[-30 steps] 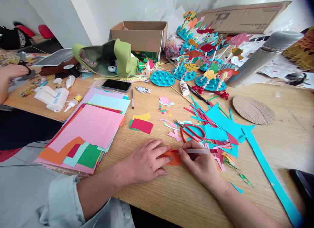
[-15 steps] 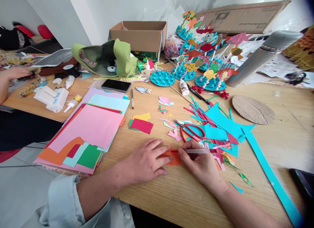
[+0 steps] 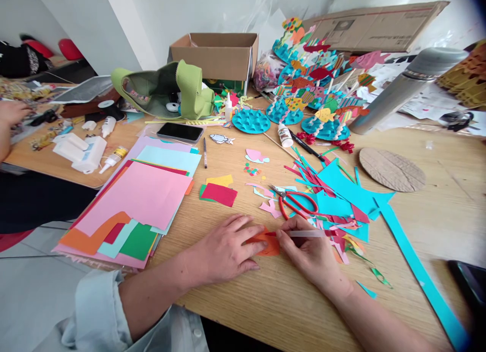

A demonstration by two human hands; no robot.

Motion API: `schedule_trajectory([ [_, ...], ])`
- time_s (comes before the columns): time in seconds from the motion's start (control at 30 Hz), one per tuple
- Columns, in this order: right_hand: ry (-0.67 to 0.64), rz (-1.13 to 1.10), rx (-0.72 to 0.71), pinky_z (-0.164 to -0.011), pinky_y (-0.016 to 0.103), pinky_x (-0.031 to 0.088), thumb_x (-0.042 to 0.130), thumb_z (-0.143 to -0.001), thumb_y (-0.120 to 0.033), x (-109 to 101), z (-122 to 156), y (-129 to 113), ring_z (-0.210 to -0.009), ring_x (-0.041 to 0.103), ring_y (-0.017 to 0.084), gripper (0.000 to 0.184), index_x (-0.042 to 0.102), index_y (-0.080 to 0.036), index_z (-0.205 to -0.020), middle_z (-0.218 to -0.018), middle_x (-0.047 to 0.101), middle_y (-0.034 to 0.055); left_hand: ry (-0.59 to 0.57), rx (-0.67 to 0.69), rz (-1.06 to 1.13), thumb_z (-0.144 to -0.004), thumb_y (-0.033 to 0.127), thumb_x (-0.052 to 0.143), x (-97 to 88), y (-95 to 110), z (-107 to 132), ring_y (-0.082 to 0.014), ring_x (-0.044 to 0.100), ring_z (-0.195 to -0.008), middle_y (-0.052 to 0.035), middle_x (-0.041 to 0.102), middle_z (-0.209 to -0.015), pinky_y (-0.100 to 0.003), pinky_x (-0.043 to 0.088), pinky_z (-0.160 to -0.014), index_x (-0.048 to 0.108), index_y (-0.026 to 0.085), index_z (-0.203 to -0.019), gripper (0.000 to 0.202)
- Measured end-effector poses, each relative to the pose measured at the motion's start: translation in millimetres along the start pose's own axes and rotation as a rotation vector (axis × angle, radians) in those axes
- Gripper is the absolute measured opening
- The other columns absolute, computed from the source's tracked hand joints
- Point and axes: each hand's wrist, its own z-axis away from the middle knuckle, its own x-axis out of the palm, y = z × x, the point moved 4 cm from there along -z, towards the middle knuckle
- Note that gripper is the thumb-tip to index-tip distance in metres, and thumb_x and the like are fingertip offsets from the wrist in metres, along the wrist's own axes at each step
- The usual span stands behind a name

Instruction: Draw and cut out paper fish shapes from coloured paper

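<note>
My left hand lies flat on the table with its fingers spread, the fingertips resting on a small piece of orange paper. Between the thumb and fingers of my right hand is a pen with a clear barrel and a red tip end. Its tip is at the orange paper's upper part. Just beyond my right hand lie red-handled scissors, blades pointing to the upper left. Pink paper scraps are beside them. Yellow, green and red paper pieces lie beyond my left hand.
Coloured paper sheets are stacked at left. Blue and red offcuts spread at right, near a cardboard oval. Behind stand paper fish on blue bases, a grey flask and a green bag. A co-worker's hand is far left.
The co-worker's hand at far left has drawn back to the left, uncovering a dark object. My own hands, the pen and the orange paper show almost no movement.
</note>
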Motion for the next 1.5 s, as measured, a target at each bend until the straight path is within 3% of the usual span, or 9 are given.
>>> schedule_trajectory([
  [1.5, 0.001, 0.014, -0.003, -0.043, 0.023, 0.036, 0.056, -0.086, -0.030, 0.1, -0.5, -0.5, -0.050, 0.048, 0.013, 0.016, 0.052, -0.021, -0.074, -0.060, 0.054, -0.0018, -0.015, -0.011, -0.014, -0.087, 0.038, 0.058, -0.3, 0.0, -0.2, -0.0254, 0.038, -0.130, -0.0059, 0.052, -0.136, -0.044, 0.033, -0.111, 0.056, 0.022, -0.126, 0.042],
])
